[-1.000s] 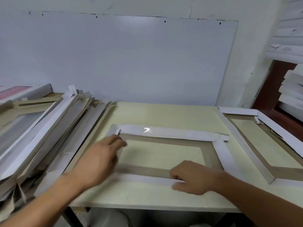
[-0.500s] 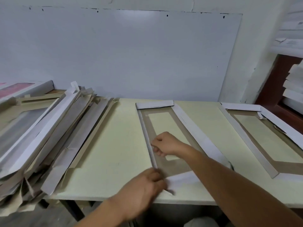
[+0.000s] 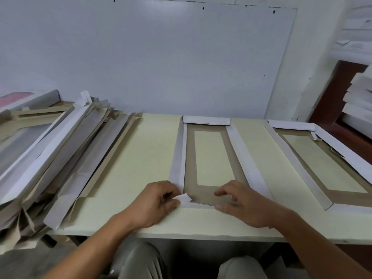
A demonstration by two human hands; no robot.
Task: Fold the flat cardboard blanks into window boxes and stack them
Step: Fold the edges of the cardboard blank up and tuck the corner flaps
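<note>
Since half a second ago the window blank has straightened — it now lies lengthwise on the desk, its far flap near the back edge and its near end close to the front edge, where I see both hands working. Before that, a second back, it lay crosswise.

My view shows the left hand at the blank's near left corner, fingers curled and pinching a small white corner tab that stands lifted off the surface. The right hand rests on the near end of the blank, fingers bent with the tips pressing down on the brown inner face; the thumb lies along the white near flap. I cannot tell whether it pinches that flap or only presses it.

White side flaps run along both long sides of the blank, lying nearly flat.

At the right edge of the desk a second window box lies with its white walls partly raised. Along the left edge a heap of flat blanks leans and overhangs the front left corner — loosely fanned. A whiteboard stands against the wall behind the desk.
</note>
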